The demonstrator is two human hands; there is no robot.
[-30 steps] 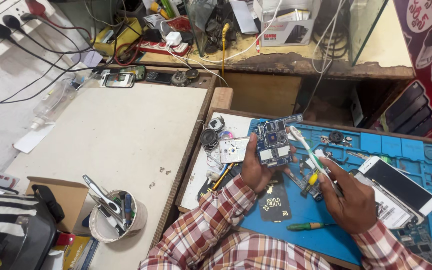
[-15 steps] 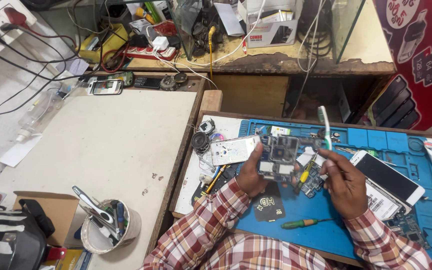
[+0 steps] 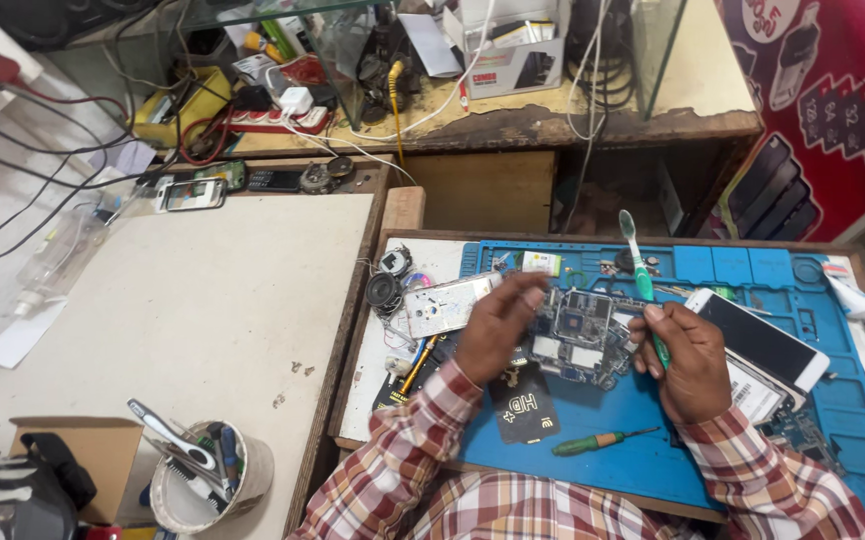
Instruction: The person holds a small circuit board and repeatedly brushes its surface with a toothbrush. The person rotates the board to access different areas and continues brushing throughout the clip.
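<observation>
Now the left hand (image 3: 498,325) pinches the circuit board (image 3: 581,335) above the blue mat (image 3: 633,430) on the counter, while the right hand (image 3: 688,360) is closed on a green toothbrush (image 3: 641,270), bristles raised; brushing seems underway, calling for lowering the head onto the board

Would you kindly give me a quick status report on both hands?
Left hand gripping circuit board. Right hand holding green toothbrush, bristles up, off board. White phone beside right hand.

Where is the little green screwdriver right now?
In the head view, the green screwdriver lies on the blue work mat, near its front edge, below the circuit board and between the person's two plaid sleeves.
</observation>
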